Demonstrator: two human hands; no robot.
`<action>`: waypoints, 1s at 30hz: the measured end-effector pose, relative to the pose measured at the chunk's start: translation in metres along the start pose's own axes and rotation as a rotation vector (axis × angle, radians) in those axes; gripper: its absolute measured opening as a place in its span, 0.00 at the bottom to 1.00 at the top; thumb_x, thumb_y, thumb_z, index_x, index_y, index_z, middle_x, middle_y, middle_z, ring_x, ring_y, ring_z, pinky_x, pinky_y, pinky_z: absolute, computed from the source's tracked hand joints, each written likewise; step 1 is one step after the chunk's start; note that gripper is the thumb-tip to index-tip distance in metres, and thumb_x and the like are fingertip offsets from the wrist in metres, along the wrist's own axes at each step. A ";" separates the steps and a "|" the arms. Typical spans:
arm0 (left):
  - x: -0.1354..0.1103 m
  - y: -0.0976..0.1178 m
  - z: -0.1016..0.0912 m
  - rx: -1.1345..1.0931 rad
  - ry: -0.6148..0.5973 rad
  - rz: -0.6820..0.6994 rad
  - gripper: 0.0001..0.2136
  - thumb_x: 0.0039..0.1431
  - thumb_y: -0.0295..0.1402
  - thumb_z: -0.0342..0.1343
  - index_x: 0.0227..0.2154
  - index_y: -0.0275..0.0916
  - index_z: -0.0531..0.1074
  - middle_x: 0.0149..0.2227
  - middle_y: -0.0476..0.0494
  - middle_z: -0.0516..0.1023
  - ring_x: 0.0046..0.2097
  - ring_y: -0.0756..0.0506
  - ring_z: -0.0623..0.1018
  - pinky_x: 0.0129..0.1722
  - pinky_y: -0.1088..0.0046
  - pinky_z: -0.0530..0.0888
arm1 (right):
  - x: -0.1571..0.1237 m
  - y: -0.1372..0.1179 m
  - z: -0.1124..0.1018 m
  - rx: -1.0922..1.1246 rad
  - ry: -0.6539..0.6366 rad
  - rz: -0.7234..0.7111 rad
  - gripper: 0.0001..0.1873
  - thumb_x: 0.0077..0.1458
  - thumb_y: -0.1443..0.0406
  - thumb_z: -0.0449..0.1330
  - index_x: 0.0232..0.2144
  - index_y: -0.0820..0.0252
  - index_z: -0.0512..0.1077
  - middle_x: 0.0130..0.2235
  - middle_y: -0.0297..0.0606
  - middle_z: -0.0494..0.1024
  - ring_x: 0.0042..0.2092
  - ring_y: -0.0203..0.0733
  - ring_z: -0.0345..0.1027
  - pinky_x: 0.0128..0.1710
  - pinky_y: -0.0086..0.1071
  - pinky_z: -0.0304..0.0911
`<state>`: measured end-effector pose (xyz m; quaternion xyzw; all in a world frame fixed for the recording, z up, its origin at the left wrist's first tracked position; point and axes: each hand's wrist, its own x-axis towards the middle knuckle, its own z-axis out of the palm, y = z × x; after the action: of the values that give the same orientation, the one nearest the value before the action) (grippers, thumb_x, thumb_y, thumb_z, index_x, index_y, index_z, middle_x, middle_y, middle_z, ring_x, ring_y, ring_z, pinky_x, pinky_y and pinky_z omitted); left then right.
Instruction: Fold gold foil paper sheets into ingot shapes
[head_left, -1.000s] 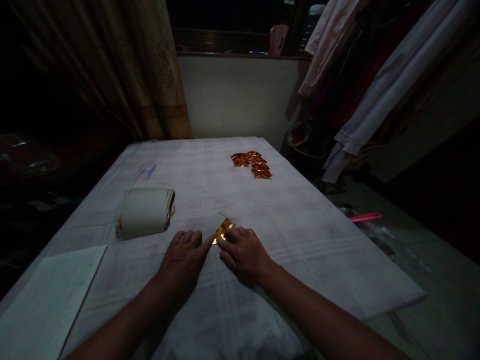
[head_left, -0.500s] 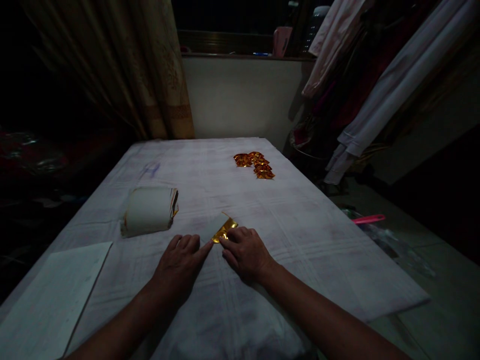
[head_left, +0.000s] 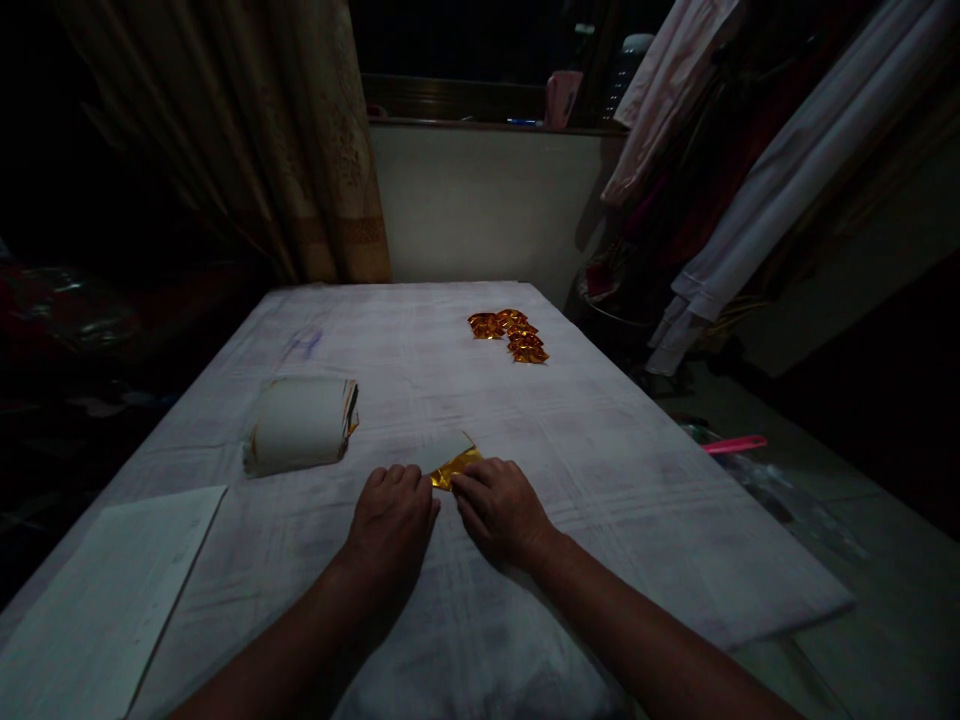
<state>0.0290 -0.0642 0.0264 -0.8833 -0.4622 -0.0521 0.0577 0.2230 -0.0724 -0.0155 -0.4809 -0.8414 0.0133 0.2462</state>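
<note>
A small sheet of gold foil paper (head_left: 450,462), white on its back, lies partly folded on the pale cloth-covered table (head_left: 600,470). My left hand (head_left: 394,520) rests knuckles up at its left edge, fingers curled down onto the paper. My right hand (head_left: 499,510) presses on its right edge with bent fingers. Both hands touch the paper and hold it against the table.
A curled stack of paper sheets (head_left: 300,424) lies left of my hands. Several folded gold pieces (head_left: 514,335) sit in a cluster at the far side. A flat white sheet (head_left: 105,590) lies at the near left. Curtains and hanging clothes surround the table.
My left hand has slid right and closer to the gold paper, its fingers curling over the edge. The right hand stays on the paper.
</note>
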 end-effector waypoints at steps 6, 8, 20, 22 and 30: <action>0.002 0.004 0.003 0.020 -0.003 -0.013 0.05 0.66 0.30 0.54 0.36 0.37 0.75 0.34 0.40 0.76 0.39 0.38 0.74 0.41 0.59 0.64 | -0.003 0.013 -0.003 -0.034 0.086 0.288 0.18 0.57 0.70 0.57 0.50 0.59 0.73 0.49 0.46 0.78 0.49 0.51 0.67 0.48 0.43 0.58; 0.003 0.004 0.004 0.012 -0.003 -0.022 0.05 0.65 0.30 0.55 0.40 0.37 0.75 0.35 0.41 0.77 0.39 0.38 0.74 0.41 0.60 0.64 | -0.003 0.014 -0.002 -0.007 0.068 0.276 0.21 0.57 0.71 0.56 0.53 0.58 0.71 0.49 0.44 0.78 0.49 0.50 0.67 0.48 0.42 0.58; 0.026 0.001 0.004 0.044 -0.015 0.067 0.06 0.65 0.29 0.55 0.35 0.35 0.76 0.30 0.39 0.78 0.34 0.39 0.77 0.37 0.60 0.64 | -0.009 0.020 0.007 0.076 0.136 0.270 0.29 0.54 0.72 0.56 0.59 0.61 0.66 0.45 0.45 0.78 0.46 0.50 0.68 0.47 0.42 0.61; 0.025 -0.002 0.005 0.065 0.012 0.105 0.07 0.65 0.26 0.52 0.38 0.36 0.75 0.29 0.40 0.77 0.33 0.40 0.76 0.36 0.61 0.64 | -0.009 0.020 0.006 0.093 0.121 0.245 0.29 0.54 0.73 0.56 0.59 0.59 0.67 0.46 0.44 0.78 0.46 0.49 0.68 0.47 0.41 0.61; 0.018 -0.021 0.009 0.083 0.045 0.237 0.09 0.65 0.23 0.49 0.42 0.35 0.74 0.30 0.40 0.77 0.31 0.42 0.76 0.35 0.63 0.65 | -0.005 0.016 0.001 0.007 0.104 0.169 0.20 0.59 0.69 0.61 0.53 0.51 0.74 0.52 0.46 0.73 0.52 0.51 0.66 0.49 0.42 0.61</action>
<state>0.0227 -0.0360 0.0209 -0.9272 -0.3550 -0.0456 0.1102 0.2374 -0.0683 -0.0222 -0.5494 -0.7838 0.0120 0.2894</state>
